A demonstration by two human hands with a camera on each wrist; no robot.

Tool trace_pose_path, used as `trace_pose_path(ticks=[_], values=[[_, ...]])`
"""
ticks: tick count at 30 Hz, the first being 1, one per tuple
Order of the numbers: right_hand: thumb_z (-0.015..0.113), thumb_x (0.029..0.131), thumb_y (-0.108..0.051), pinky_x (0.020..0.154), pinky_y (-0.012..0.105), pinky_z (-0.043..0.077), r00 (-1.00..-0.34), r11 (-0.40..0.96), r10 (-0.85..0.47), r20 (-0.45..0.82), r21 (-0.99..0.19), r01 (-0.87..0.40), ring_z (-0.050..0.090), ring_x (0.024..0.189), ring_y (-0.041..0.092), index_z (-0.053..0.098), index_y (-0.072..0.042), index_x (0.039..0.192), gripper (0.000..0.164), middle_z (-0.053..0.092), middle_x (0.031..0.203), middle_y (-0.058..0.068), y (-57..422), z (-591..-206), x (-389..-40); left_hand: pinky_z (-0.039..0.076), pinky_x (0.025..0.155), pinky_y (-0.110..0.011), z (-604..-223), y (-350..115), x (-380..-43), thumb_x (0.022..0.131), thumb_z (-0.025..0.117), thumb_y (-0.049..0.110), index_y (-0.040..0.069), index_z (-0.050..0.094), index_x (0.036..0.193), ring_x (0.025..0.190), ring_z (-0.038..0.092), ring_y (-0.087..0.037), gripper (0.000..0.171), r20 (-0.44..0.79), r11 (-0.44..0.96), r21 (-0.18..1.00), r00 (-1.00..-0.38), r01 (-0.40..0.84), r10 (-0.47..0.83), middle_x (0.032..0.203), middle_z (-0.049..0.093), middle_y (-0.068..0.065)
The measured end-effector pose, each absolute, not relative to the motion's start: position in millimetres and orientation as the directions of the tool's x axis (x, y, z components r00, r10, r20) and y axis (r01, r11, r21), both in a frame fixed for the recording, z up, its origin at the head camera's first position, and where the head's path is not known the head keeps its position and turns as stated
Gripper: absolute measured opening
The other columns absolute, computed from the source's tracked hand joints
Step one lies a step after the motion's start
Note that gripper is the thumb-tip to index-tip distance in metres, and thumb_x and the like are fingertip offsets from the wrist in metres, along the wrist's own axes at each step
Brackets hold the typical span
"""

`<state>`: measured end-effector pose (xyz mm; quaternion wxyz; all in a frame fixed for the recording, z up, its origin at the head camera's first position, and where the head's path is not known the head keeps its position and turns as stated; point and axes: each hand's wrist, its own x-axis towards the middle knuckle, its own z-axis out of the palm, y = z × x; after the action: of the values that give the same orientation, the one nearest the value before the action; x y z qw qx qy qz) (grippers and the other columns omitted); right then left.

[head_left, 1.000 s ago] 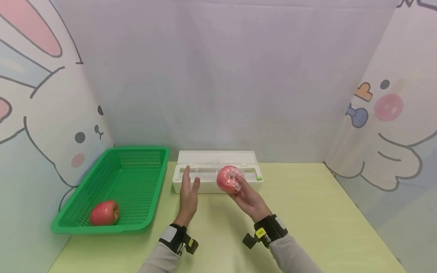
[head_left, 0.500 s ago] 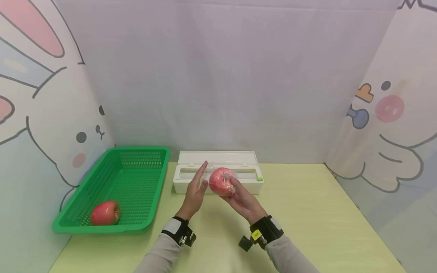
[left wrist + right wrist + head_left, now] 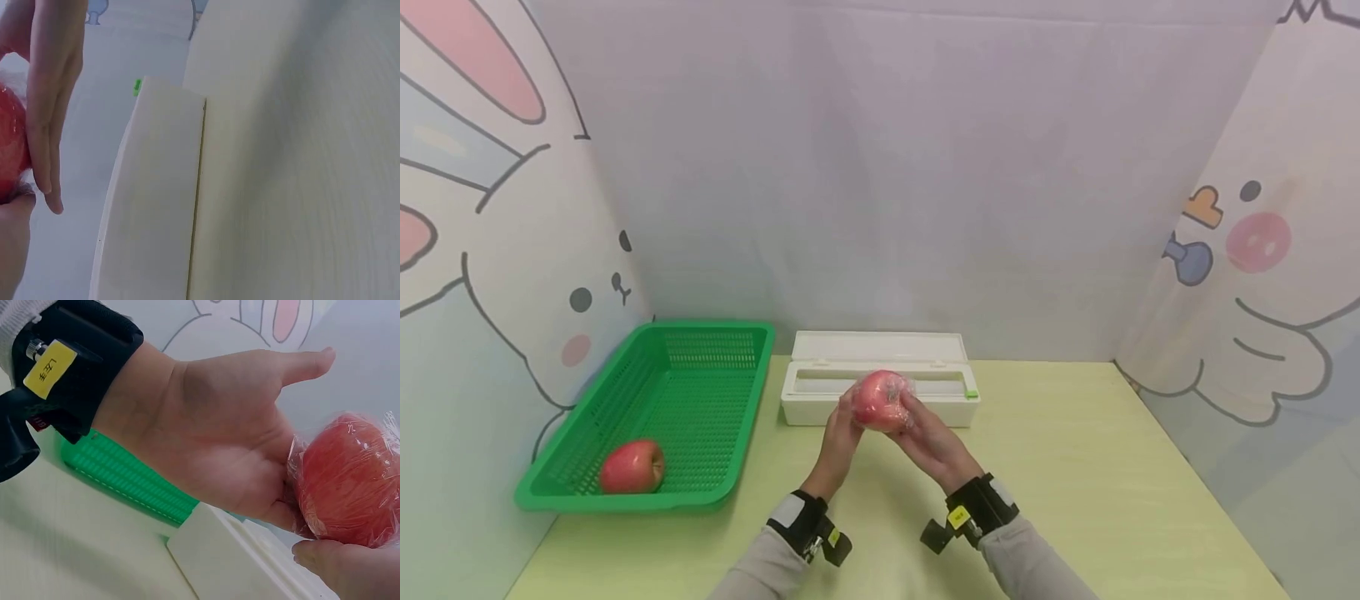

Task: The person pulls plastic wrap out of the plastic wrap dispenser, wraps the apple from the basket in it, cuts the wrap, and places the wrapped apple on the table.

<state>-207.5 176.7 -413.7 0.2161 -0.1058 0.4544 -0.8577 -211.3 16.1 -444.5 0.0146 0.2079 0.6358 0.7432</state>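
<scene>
A red apple [image 3: 880, 402] in clear plastic wrap is held above the front of a white cling film box [image 3: 880, 410]. My right hand [image 3: 936, 450] grips it from the right; in the left wrist view that hand's fingers [image 3: 53, 100] lie straight along the apple. My left hand [image 3: 837, 446] touches its left side. The right wrist view shows the left palm [image 3: 231, 437] spread, with the thumb sticking out straight and the fingers partly hidden behind the wrapped apple [image 3: 350, 481]. Loose film bunches around the apple.
To the left stands a green plastic basket [image 3: 748, 417] with an unwrapped red apple [image 3: 632, 467] in its near corner. The box lid [image 3: 880, 345] is up, against the back curtain [image 3: 880, 208]. A pale yellow table [image 3: 1075, 475] lies beneath.
The wrapped apple has moved left in my right hand. My left hand, apart from it at first, has come right and now touches its left side.
</scene>
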Motion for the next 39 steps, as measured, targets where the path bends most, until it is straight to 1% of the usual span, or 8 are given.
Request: trace_pose_path(ticks=[6,12,17,22,26,32,35,39], values=[[0.029,0.106,-0.028,0.102,0.018,0.046,-0.884,-0.473,-0.466,-0.039,-0.833,0.287,0.042,0.129,0.008,0.012,-0.010,0.153,0.054,0.024,0.153,0.005,179.0,-414.5,-206.2,0.025,0.119,-0.051,-441.5,20.9,-209.4,0.103,0.002,0.045,0.004,0.024,0.151,0.147,0.025,-0.036,0.067,0.258,-0.291,0.942,-0.913,0.165,0.316,0.156,0.028,-0.018],[0.027,0.106,-0.029,0.103,0.018,0.045,-0.880,-0.481,-0.473,-0.042,-0.824,0.298,0.044,0.127,0.007,0.012,-0.010,0.153,0.053,0.025,0.151,0.004,180.4,-412.4,-203.5,0.017,0.121,-0.054,-441.2,16.4,-209.0,0.101,0.003,0.053,0.003,0.020,0.152,0.149,0.018,-0.035,0.074,0.239,-0.254,0.955,-0.910,0.156,0.339,0.159,0.023,-0.017],[0.030,0.105,-0.030,0.103,0.019,0.045,-0.877,-0.508,-0.477,-0.059,-0.796,0.330,0.045,0.126,0.007,0.011,-0.011,0.154,0.055,0.027,0.149,0.002,182.4,-409.6,-202.0,0.017,0.119,-0.058,-437.1,2.8,-211.6,0.101,0.036,0.048,0.010,0.016,0.154,0.150,0.016,-0.036,0.069,0.259,-0.067,0.965,-0.899,0.252,0.354,0.161,0.019,-0.014],[0.029,0.105,-0.030,0.101,0.018,0.047,-0.882,-0.478,-0.463,-0.090,-0.812,0.334,0.046,0.124,0.007,0.013,-0.011,0.153,0.054,0.029,0.147,0.002,185.4,-409.7,-201.3,0.033,0.114,-0.053,-433.0,-6.3,-218.2,0.074,0.083,0.023,0.012,0.029,0.150,0.142,0.036,-0.031,0.094,0.397,0.211,0.835,-0.822,0.509,0.409,0.154,0.037,-0.010],[0.032,0.105,-0.035,0.100,0.018,0.046,-0.876,-0.422,-0.466,-0.123,-0.839,0.343,0.046,0.125,0.008,0.013,-0.010,0.154,0.058,0.027,0.150,0.006,186.7,-414.5,-201.2,0.046,0.106,-0.046,-437.4,-7.4,-221.6,0.066,0.087,0.015,0.007,0.041,0.141,0.130,0.051,-0.028,0.088,0.471,0.290,0.743,-0.779,0.603,0.413,0.140,0.052,-0.009],[0.032,0.102,-0.045,0.111,0.025,0.040,-0.857,-0.343,-0.493,-0.148,-0.872,0.348,0.039,0.134,0.015,0.008,-0.007,0.154,0.069,0.017,0.158,0.015,188.9,-422.4,-200.3,0.050,0.101,-0.037,-449.0,-7.1,-218.8,0.066,0.087,0.012,0.009,0.048,0.135,0.125,0.054,-0.026,0.078,0.398,0.230,0.841,-0.848,0.489,0.349,0.135,0.056,-0.009],[0.034,0.101,-0.048,0.116,0.037,0.035,-0.882,-0.243,-0.453,-0.132,-0.933,0.264,0.035,0.142,0.027,0.013,-0.002,0.153,0.072,0.020,0.158,0.021,192.0,-422.3,-198.4,0.049,0.102,-0.034,-448.3,-8.5,-217.0,0.067,0.087,0.012,0.009,0.048,0.135,0.126,0.052,-0.026,0.078,0.344,0.203,0.885,-0.883,0.418,0.319,0.136,0.054,-0.009],[0.065,0.090,-0.039,0.112,0.049,0.039,-0.960,0.084,-0.279,0.003,-0.996,-0.027,0.037,0.141,0.037,0.023,-0.003,0.151,0.083,0.033,0.154,0.022,195.3,-417.2,-193.8,0.048,0.104,-0.033,-444.2,-11.5,-217.6,0.069,0.085,0.010,0.008,0.047,0.135,0.127,0.051,-0.028,0.076,0.304,0.149,0.920,-0.899,0.363,0.315,0.138,0.052,-0.012]])
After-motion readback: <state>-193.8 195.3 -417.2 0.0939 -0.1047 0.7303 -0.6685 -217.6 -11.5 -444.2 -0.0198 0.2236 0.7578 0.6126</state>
